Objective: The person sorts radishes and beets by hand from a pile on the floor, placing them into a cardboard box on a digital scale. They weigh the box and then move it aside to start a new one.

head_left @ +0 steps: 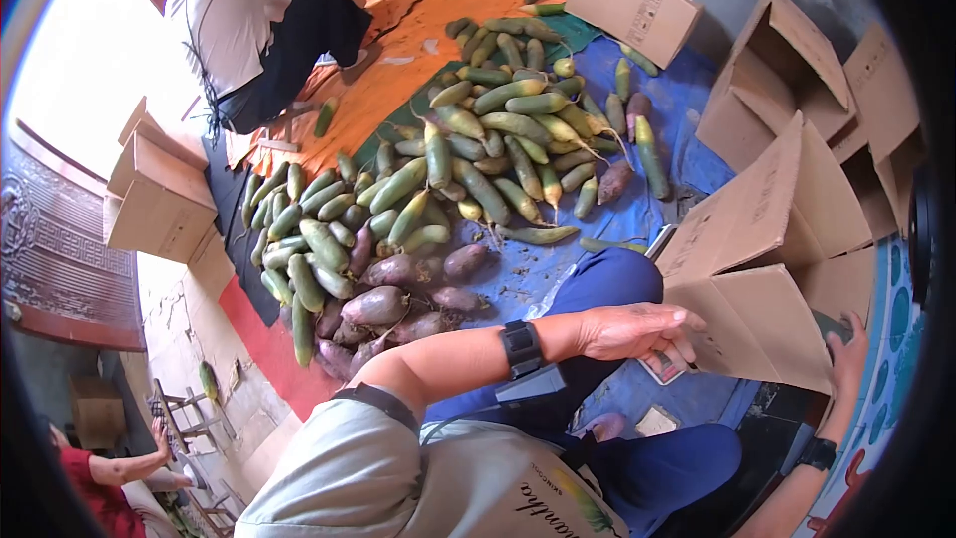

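An upright cardboard box [742,314] with raised flaps stands in front of me at the right. My left hand [637,334] reaches across to its near side, fingers partly stretched and apart, the tips at the cardboard. At the far right, my right hand [848,359] grips the edge of a box flap. Below my left hand is a small flat item [662,371], mostly hidden. Left of the box lies a large pile of green radishes [518,125], some with pale root ends. Purple radishes [378,306] lie at the pile's near edge.
Blue sheeting [528,274] and orange sheeting [418,10] cover the floor. More cardboard boxes stand by the wall [637,10], at right [787,80] and at left [164,195]. One person [234,30] sits at upper left; another person's hand [159,436] shows lower left, near stools [184,414].
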The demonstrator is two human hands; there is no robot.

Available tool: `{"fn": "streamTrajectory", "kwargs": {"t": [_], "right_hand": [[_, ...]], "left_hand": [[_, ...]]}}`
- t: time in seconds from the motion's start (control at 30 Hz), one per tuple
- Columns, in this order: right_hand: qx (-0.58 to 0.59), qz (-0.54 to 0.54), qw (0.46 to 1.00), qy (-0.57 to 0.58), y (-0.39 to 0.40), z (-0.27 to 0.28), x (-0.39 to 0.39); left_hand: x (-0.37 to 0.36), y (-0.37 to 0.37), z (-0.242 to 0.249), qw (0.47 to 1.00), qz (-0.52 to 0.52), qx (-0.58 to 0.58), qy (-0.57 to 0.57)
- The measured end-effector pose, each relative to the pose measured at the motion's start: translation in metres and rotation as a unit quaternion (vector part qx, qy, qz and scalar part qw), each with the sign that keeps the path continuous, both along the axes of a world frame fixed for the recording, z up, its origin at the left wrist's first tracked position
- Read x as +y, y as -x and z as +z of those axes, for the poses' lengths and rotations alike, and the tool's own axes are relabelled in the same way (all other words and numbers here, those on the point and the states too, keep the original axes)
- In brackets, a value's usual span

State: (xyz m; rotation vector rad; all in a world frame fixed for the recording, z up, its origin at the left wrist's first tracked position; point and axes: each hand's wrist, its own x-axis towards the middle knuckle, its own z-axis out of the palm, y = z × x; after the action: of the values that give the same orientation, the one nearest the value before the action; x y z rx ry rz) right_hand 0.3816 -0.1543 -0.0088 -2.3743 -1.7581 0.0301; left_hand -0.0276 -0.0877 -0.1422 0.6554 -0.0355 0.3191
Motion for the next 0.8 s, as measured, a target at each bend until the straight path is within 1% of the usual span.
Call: {"fn": "streamTrajectory", "kwargs": {"t": [0.03,0.07,0.1,0.13,0.2,0.27,0.3,0.33,0.4,0.43,0.5,0.53,0.57,0.63,0.67,0.73,0.8], "right_hand": [[0.019,-0.025,0.998,-0.061,-0.023,-0.011,-0.002],[0.037,-0.051,0.99,-0.123,-0.024,-0.013,-0.003],[0.005,-0.029,0.994,-0.106,-0.025,-0.012,-0.007],[0.006,-0.027,0.994,-0.102,-0.025,-0.013,-0.012],[-0.109,-0.018,0.988,-0.106,0.023,-0.004,-0.022],[-0.104,-0.019,0.988,-0.116,0.038,-0.012,-0.031],[-0.099,-0.021,0.986,-0.129,0.043,-0.015,-0.036],[-0.1,-0.022,0.987,-0.125,0.049,-0.016,-0.041],[-0.146,0.002,0.981,-0.126,0.058,-0.019,-0.047],[-0.145,0.002,0.982,-0.123,0.061,-0.02,-0.05],[-0.173,-0.007,0.978,-0.118,0.064,-0.023,-0.054],[-0.173,-0.01,0.978,-0.117,0.063,-0.027,-0.055],[-0.16,-0.007,0.979,-0.129,0.06,-0.033,-0.056],[-0.149,-0.006,0.979,-0.137,0.064,-0.039,-0.057],[-0.138,-0.011,0.982,-0.131,0.073,-0.04,-0.056],[-0.127,-0.017,0.984,-0.125,0.081,-0.042,-0.054],[-0.201,-0.018,0.969,-0.139,0.084,-0.046,-0.056]], "left_hand": [[0.0,0.0,-0.001,1.0,-0.002,-0.009,-0.003],[0.001,0.0,-0.002,1.0,-0.005,-0.018,-0.007],[0.0,0.0,-0.003,1.0,-0.002,-0.018,-0.003],[0.0,0.0,-0.004,1.0,0.008,-0.025,-0.007],[-0.001,0.004,-0.005,0.999,0.018,-0.032,-0.009],[-0.004,0.011,-0.004,0.998,0.054,-0.038,0.01],[-0.003,0.021,0.002,0.997,0.074,-0.021,-0.014],[-0.001,0.033,0.004,0.997,0.073,-0.021,-0.011],[0.008,0.063,0.008,0.992,0.123,-0.009,-0.035],[0.014,0.082,0.007,0.987,0.153,0.004,-0.051],[0.024,0.122,-0.006,0.97,0.231,0.046,-0.064],[0.028,0.142,-0.017,0.956,0.277,0.072,-0.061],[0.033,0.161,-0.025,0.932,0.324,0.147,-0.065],[0.04,0.199,-0.045,0.864,0.403,0.296,-0.059],[0.042,0.217,-0.06,0.82,0.434,0.369,-0.05],[0.047,0.258,-0.108,0.742,0.467,0.481,0.011],[0.044,0.291,-0.146,0.685,0.48,0.546,0.058]]}}
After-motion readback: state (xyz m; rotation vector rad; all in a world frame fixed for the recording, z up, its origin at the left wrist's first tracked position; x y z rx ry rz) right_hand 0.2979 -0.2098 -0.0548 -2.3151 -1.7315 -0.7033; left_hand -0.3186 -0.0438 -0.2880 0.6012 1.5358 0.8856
